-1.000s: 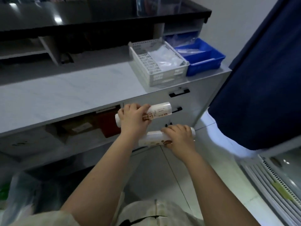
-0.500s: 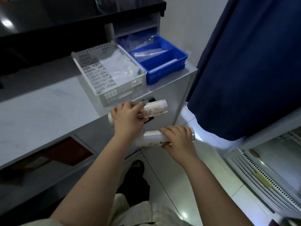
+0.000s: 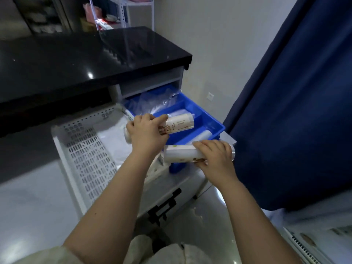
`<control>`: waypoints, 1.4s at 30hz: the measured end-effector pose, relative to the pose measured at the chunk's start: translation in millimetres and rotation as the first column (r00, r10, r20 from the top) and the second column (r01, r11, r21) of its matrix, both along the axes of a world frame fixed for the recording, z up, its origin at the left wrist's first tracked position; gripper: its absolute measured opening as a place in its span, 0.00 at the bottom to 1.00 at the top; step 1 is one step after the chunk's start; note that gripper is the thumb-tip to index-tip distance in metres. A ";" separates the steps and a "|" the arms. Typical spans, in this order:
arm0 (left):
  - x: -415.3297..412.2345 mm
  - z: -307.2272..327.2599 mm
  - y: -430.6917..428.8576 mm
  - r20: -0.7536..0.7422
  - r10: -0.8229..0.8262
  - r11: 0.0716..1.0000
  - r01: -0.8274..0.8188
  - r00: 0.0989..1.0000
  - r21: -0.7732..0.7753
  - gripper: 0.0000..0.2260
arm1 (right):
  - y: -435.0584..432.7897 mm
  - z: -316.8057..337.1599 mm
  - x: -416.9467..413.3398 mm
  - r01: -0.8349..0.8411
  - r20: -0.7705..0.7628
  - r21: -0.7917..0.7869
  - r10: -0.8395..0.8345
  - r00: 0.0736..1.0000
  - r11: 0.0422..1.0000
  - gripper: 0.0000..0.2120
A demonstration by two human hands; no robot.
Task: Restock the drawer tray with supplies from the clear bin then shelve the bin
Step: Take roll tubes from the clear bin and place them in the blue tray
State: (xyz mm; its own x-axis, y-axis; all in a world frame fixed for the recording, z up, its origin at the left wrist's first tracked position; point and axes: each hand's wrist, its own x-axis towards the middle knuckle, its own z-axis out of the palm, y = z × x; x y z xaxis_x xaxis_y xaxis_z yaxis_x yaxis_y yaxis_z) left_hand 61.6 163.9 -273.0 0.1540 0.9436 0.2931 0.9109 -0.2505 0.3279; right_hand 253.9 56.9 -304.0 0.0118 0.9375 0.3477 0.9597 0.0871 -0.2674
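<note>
I hold one roll in each of my hands. My left hand [image 3: 147, 133] is closed around the upper roll [image 3: 179, 123], fingers wrapped over its left half, with the printed right end projecting above the blue tray [image 3: 213, 128]. My right hand [image 3: 215, 155] is closed around the lower roll [image 3: 181, 154], gripping its right half, just at the tray's near rim. Both rolls lie roughly horizontal and apart from each other.

The blue tray sits on the tabletop [image 3: 38, 197], touching the white perforated basket [image 3: 85, 159] on its left. It already holds clear plastic bags [image 3: 152, 101] at the back and another pale roll [image 3: 200, 135] in the front compartment.

Handling judgement: the rolls look light and fairly stiff along their length, with a smooth film wrapper that is probably slippery. Grip around the mid-body, not the ends, and do not squeeze hard; the wound material may dent. Lower each roll lengthwise into a compartment, parallel to the divider. The main risk is a roll slipping off the rim to the floor.
</note>
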 end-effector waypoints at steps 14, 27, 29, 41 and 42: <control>51.2 -30.1 71.4 0.013 0.149 0.989 -0.149 0.989 -0.006 0.22 | 143.5 -28.0 51.4 -0.362 0.030 -0.201 0.375 0.927 0.910 0.24; 88.9 -40.7 38.0 -0.012 0.527 0.850 -0.527 0.850 -0.007 0.24 | 188.3 -49.1 76.6 -0.693 -0.037 -0.321 0.723 0.690 0.645 0.26; 89.0 -42.3 32.2 -0.007 0.557 0.830 -0.557 0.830 0.004 0.24 | 189.5 -51.1 78.8 -0.717 -0.053 -0.334 0.748 0.662 0.612 0.24; 57.3 -28.3 16.6 -0.001 0.601 0.800 -0.601 0.800 -0.005 0.25 | 183.9 -39.6 47.5 -0.870 -0.057 -0.327 0.911 0.408 0.369 0.14; 53.9 -27.2 15.6 -0.008 0.605 0.796 -0.605 0.796 -0.007 0.25 | 180.3 -38.2 38.2 -0.886 -0.049 -0.328 0.931 0.361 0.327 0.14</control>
State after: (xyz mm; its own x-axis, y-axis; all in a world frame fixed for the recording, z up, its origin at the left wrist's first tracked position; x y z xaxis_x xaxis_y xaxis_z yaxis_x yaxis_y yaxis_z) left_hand 115.5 179.5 -300.2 -0.4475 0.8475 0.2854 0.8776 0.3548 0.3224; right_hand 292.1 237.1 -342.2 -0.9275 0.3734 0.0199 0.3468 0.8789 -0.3274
